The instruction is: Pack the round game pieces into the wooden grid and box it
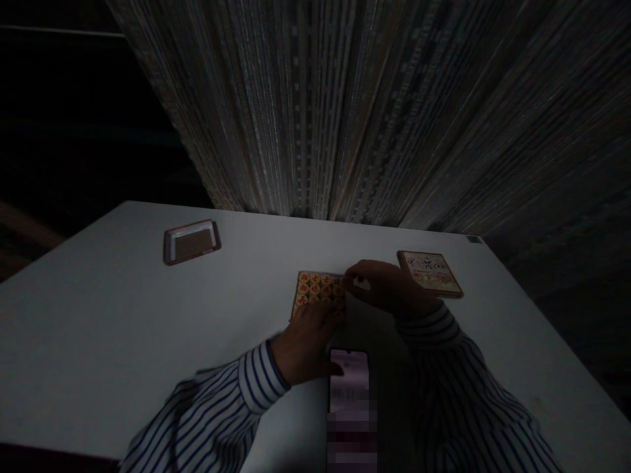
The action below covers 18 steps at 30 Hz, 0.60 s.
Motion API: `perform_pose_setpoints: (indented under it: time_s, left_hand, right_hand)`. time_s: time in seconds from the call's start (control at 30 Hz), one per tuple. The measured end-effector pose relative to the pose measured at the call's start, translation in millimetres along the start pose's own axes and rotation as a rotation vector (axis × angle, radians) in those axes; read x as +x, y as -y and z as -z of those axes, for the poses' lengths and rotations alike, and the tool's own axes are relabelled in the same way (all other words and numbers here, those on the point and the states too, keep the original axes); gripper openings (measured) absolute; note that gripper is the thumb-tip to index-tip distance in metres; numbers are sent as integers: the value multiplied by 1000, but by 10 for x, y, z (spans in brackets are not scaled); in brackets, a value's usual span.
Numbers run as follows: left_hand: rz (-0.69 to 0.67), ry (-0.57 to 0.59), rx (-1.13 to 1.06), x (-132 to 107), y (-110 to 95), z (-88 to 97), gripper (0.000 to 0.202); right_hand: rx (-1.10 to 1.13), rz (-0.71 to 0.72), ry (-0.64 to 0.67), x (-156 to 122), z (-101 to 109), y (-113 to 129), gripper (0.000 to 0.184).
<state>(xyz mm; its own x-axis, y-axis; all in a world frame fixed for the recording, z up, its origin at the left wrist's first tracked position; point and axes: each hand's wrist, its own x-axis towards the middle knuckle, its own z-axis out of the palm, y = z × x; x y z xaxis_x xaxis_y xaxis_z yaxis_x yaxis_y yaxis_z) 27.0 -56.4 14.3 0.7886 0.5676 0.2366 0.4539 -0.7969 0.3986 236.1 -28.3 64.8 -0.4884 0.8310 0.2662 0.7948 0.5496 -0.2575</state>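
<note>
Rows of round Chinese chess pieces [314,288] with red characters sit packed in a square block near the middle of the white table. Across the near side of this block lie the fingers of my left hand [308,338], spread out, hiding several pieces. Its thumb stretches sideways over the top part of a phone [352,378]. My right hand [377,282] is at the far right corner of the block, thumb and forefinger pinched together against the end piece. Whether a piece is between those fingertips is too dark to tell.
An open shallow box or tray [168,253] lies at the left on the white table [123,315]. A flat printed box lid [434,272] is to the right, beyond my right wrist. A striped curtain [320,118] hangs behind the table's far edge. The light is dim.
</note>
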Motion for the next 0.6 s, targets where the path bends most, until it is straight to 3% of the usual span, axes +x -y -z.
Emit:
perform_pose_setpoints:
  time_s: [0.13,0.23,0.37,0.47,0.6]
  left_hand:
    - [-21,-46,-12,17,44,14,72]
    - [-6,-138,-50,37,103,54,45]
    - [161,-317,-122,51,230,134,16]
    - [311,-463,-213,36,357,169,13]
    - [466,-557,-251,1,511,158,15]
  right_hand:
    - [-6,-15,15,11,-14,-12,11]
    - [14,-9,30,16,-45,-36,11]
    - [50,-8,42,23,-105,-78,13]
    - [68,-14,44,36,-144,-101,13]
    - [78,-23,22,53,-170,-113,12]
